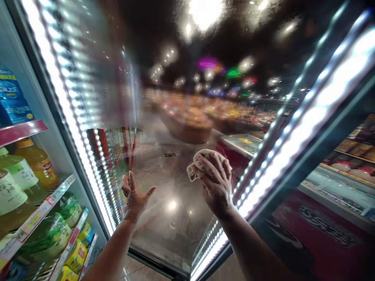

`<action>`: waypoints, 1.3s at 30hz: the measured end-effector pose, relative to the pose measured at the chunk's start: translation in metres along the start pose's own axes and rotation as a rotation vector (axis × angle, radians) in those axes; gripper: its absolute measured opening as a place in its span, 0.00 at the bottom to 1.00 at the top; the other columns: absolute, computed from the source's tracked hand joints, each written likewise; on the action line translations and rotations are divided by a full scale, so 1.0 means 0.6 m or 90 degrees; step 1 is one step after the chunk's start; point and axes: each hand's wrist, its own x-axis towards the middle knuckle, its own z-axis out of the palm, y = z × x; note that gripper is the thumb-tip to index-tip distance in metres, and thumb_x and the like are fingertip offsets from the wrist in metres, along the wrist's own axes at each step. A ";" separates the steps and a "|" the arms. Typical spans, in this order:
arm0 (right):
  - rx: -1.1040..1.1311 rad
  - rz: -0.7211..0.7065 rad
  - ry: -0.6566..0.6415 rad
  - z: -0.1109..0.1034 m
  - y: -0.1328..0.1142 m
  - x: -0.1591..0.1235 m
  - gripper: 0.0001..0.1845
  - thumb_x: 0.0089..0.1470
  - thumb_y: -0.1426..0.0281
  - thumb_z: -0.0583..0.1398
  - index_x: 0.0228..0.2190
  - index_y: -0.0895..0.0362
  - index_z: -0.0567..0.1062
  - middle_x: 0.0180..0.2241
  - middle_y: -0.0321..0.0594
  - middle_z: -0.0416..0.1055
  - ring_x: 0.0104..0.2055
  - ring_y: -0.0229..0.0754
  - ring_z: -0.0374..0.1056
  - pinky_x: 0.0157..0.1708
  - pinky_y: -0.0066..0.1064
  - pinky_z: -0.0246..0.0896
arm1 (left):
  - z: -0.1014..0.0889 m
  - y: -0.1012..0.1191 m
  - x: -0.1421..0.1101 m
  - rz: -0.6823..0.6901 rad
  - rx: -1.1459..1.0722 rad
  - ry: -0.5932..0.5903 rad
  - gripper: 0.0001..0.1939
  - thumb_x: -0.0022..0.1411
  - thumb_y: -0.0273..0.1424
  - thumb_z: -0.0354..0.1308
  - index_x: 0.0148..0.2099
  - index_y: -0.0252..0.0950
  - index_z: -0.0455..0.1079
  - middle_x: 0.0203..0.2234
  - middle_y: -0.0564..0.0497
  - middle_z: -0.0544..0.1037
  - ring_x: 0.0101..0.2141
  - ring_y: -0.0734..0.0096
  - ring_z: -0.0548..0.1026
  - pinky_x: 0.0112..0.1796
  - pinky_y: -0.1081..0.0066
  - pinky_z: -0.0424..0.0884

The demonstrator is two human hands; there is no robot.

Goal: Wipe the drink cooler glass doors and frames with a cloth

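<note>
Door (pixel 172 175), clear glass, white-lit edges (pixel 283 150); room (pixel 187 117) beyond blurred. Right hand (pixel 216 183) holds crumpled off-white cloth (pixel 191 171), partly hidden; left hand (pixel 136 197) spread wide.

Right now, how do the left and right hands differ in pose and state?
The left hand shows no cloth; the right hand holds a pale one. The left's thumb juts out sideways; the right's fingers lie over the cloth. Both are ungloved.

We see dark ceiling (pixel 164 23), bright lamps (pixel 206 11), small coloured lights (pixel 208 63). Shiny grey floor (pixel 181 191) below, blurred round display stand (pixel 189 130) beyond. Stocked shelves (pixel 43 210) at our left, dark-red cabinet (pixel 316 222) at our right.
</note>
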 end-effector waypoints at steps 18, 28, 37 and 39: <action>-0.183 0.151 0.134 -0.007 0.000 -0.058 0.38 0.62 0.70 0.60 0.69 0.57 0.52 0.72 0.55 0.39 0.73 0.66 0.40 0.63 0.62 0.56 | -0.007 -0.004 -0.002 0.035 0.057 -0.010 0.58 0.51 0.45 0.69 0.74 0.41 0.40 0.71 0.34 0.36 0.70 0.40 0.42 0.64 0.46 0.54; -0.161 0.155 0.088 -0.011 -0.009 -0.039 0.42 0.63 0.69 0.58 0.70 0.58 0.44 0.73 0.54 0.33 0.74 0.65 0.23 0.67 0.66 0.42 | -0.002 -0.017 0.002 0.062 0.040 0.017 0.60 0.49 0.56 0.66 0.75 0.41 0.41 0.71 0.36 0.39 0.70 0.40 0.42 0.66 0.47 0.49; -0.172 0.170 0.126 -0.027 0.002 0.010 0.43 0.62 0.67 0.59 0.71 0.55 0.44 0.73 0.53 0.32 0.74 0.66 0.26 0.66 0.68 0.42 | -0.001 -0.020 0.001 0.076 0.051 0.019 0.59 0.50 0.53 0.67 0.75 0.40 0.40 0.70 0.33 0.39 0.70 0.37 0.42 0.65 0.44 0.50; -0.168 0.137 0.061 -0.026 -0.002 0.012 0.43 0.62 0.67 0.59 0.71 0.55 0.44 0.73 0.54 0.36 0.74 0.66 0.27 0.65 0.70 0.40 | -0.001 -0.019 0.000 0.084 0.061 0.016 0.58 0.52 0.52 0.66 0.75 0.41 0.40 0.71 0.34 0.38 0.70 0.38 0.41 0.65 0.44 0.51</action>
